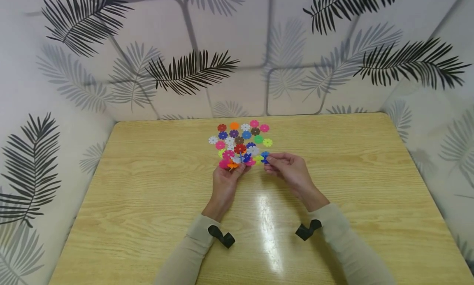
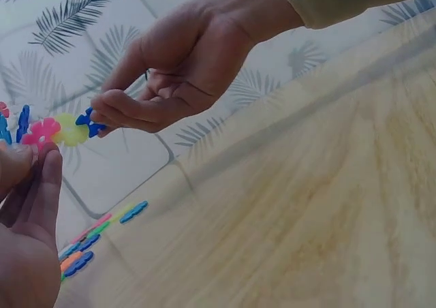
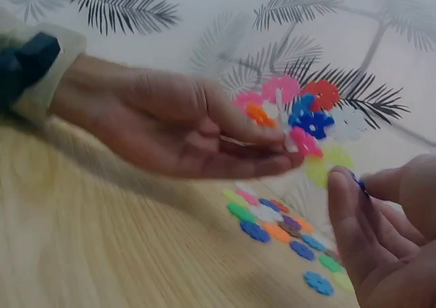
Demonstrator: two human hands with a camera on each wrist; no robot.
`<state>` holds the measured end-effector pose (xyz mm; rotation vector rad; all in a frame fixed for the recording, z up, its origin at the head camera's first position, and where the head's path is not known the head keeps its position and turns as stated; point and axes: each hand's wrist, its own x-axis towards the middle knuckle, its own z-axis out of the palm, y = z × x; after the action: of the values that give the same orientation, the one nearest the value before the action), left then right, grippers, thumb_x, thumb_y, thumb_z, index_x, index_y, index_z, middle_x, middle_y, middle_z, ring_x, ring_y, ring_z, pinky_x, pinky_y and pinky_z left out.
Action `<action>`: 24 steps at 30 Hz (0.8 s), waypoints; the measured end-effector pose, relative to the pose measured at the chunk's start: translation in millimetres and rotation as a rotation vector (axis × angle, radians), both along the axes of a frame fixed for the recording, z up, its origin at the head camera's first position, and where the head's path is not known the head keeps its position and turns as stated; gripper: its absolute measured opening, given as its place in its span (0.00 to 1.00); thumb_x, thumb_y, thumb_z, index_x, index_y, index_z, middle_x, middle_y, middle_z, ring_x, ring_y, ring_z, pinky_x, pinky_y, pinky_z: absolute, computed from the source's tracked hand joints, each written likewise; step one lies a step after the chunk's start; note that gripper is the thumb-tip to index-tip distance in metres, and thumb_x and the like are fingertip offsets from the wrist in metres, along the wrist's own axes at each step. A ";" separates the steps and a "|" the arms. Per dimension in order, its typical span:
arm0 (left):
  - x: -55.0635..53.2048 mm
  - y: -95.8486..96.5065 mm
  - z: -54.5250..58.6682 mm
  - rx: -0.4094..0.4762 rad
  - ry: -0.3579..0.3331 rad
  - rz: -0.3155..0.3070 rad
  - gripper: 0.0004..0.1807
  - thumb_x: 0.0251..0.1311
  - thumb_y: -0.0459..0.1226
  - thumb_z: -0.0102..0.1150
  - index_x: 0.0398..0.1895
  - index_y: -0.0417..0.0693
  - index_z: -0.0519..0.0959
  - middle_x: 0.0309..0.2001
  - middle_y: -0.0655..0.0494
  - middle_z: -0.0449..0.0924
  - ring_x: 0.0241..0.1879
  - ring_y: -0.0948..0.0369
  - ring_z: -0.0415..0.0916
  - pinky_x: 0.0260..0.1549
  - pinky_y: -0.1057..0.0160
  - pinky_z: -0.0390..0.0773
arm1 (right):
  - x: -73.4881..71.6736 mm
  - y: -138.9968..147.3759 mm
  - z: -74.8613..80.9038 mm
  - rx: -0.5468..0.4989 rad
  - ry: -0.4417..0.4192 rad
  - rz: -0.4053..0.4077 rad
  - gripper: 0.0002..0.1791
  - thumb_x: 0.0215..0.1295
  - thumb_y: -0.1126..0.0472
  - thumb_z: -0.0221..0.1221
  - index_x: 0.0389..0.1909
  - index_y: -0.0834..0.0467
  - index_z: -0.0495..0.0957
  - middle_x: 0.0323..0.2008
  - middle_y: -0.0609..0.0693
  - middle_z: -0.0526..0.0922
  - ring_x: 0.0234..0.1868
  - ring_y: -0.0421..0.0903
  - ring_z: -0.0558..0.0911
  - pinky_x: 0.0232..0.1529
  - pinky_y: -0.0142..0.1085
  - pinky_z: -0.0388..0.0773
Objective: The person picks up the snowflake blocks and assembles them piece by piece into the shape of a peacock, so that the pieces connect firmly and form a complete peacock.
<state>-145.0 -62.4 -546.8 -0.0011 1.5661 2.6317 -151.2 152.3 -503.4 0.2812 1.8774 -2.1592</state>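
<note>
My left hand (image 1: 224,183) pinches a cluster of slotted flower-shaped plastic discs (image 3: 312,125) joined edge to edge, with pink, red, orange, white, blue and yellow pieces. It holds the cluster above the table by a pink disc (image 2: 42,132). At the cluster's right side a yellow disc (image 2: 71,130) sticks out. Thumb and fingers of my right hand (image 1: 292,172) pinch a dark blue disc (image 2: 87,122) right at the yellow disc's edge. In the right wrist view, the fingertips hide most of that blue disc.
Beyond the hands, loose discs (image 1: 234,133) of many colours lie flat on the wooden table (image 1: 148,186). A wall (image 1: 229,34) with a leaf pattern runs along the table's back edge. Black straps (image 1: 222,236) hang at both sleeves.
</note>
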 end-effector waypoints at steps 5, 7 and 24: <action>-3.6 -3.6 7.4 0.130 -0.051 0.001 0.22 0.79 0.23 0.54 0.73 0.36 0.70 0.59 0.53 0.84 0.53 0.59 0.90 0.63 0.58 0.86 | -11.9 6.9 -5.3 0.443 0.240 0.101 0.18 0.85 0.57 0.59 0.62 0.66 0.84 0.42 0.61 0.90 0.36 0.44 0.87 0.37 0.30 0.87; -3.2 -4.3 10.3 0.156 -0.071 0.000 0.22 0.80 0.23 0.52 0.74 0.37 0.68 0.59 0.53 0.83 0.54 0.59 0.90 0.63 0.59 0.86 | -18.3 7.1 -10.0 0.672 0.325 0.157 0.19 0.83 0.57 0.61 0.65 0.63 0.83 0.44 0.62 0.85 0.37 0.47 0.82 0.36 0.31 0.79; -4.3 -6.4 17.7 0.194 -0.138 -0.061 0.23 0.83 0.26 0.50 0.76 0.37 0.65 0.58 0.51 0.82 0.54 0.59 0.89 0.63 0.60 0.86 | -37.9 9.9 -13.7 0.931 0.365 0.330 0.22 0.71 0.60 0.72 0.62 0.64 0.82 0.44 0.58 0.77 0.43 0.52 0.75 0.46 0.41 0.73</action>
<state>-149.3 -68.8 -529.1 -0.1185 1.2456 2.6612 -189.1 162.2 -517.1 -0.2652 2.7840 -1.0551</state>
